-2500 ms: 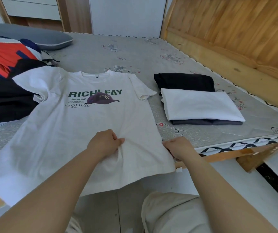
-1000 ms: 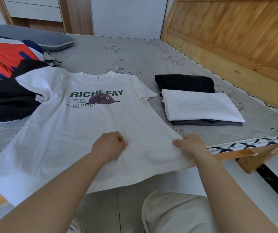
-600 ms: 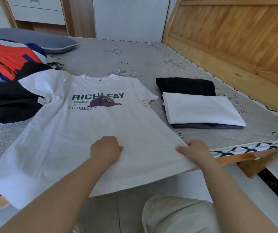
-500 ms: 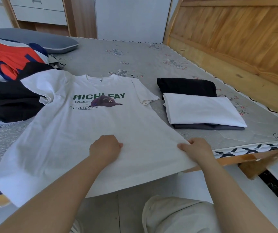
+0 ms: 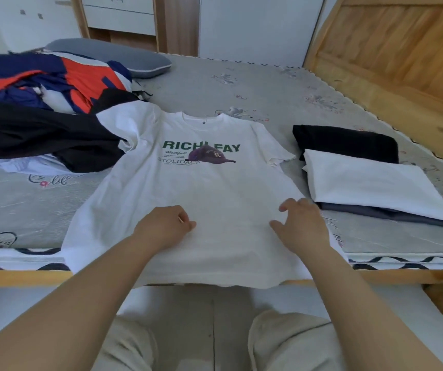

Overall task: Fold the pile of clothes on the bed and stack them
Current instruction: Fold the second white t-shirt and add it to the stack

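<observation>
White T-shirt [image 5: 201, 188] lies flat; on its lower middle the left hand [image 5: 162, 227] curls, whether pinching cloth I cannot tell; right hand [image 5: 302, 226] rests alongside, slack-fingered; folded stack [image 5: 370, 188] just right of the shirt.

Grey pillow [image 5: 134, 58] far back left, just before white drawers [image 5: 120, 14] in wooden frame. Wooden headboard [image 5: 402, 57] along right. Pale tiled floor [image 5: 188, 303] at bottom.

Tee [image 5: 215, 199] white w/ green text + purple cap print. Folded stack [image 5: 370, 188] white over dk grey, black behind. Unfolded pile [image 5: 54, 84] navy/orange/black.
</observation>
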